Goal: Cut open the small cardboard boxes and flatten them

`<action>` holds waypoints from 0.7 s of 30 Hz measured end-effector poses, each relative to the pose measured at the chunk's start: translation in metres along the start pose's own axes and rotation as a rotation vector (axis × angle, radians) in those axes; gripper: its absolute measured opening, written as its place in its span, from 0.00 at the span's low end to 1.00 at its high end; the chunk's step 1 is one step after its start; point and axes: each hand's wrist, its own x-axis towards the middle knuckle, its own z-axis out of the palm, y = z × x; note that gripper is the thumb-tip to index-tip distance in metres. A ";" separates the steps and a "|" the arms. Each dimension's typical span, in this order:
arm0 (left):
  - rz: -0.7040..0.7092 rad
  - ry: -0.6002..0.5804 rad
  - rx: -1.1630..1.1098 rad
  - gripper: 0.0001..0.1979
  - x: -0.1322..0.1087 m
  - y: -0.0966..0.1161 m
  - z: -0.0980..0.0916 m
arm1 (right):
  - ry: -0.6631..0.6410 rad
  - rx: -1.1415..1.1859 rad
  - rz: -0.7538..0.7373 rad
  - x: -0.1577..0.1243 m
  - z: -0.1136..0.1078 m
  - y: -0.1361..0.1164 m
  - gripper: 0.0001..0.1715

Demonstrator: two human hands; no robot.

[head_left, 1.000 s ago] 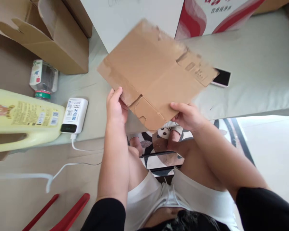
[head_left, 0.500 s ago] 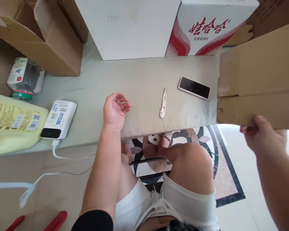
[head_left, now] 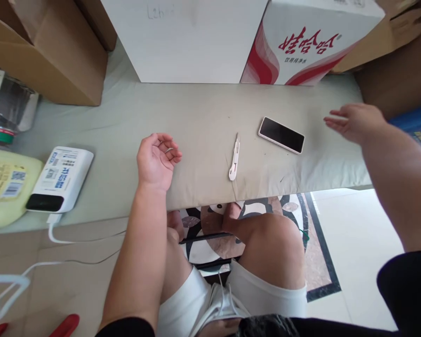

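Observation:
My left hand (head_left: 157,160) rests palm up on the cloth-covered table (head_left: 196,121), its fingers loosely curled and apart with nothing in them. Over at the right side my right hand (head_left: 354,122) reaches above the table, fingers stretched out and holding nothing. Between the two hands lies a white utility knife (head_left: 235,158), its tip pointing away from me. To its right, closer to my right hand, a phone (head_left: 281,135) with a dark screen and pale edge lies at a slant.
A white box (head_left: 192,47) and a red-and-white carton (head_left: 294,51) stand along the back. At left are an open cardboard box (head_left: 66,61), a clear green-capped bottle (head_left: 10,107), a yellow jug (head_left: 12,187) and a white power bank (head_left: 61,178) with a cable.
My right hand has let go of the cardboard at the right edge and moved up over the table. That cardboard no longer covers the table's right end. The view has shifted slightly right.

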 end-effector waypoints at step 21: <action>0.091 -0.080 -0.199 0.15 -0.024 0.033 -0.040 | -0.698 -0.004 -0.169 -0.199 0.169 -0.166 0.08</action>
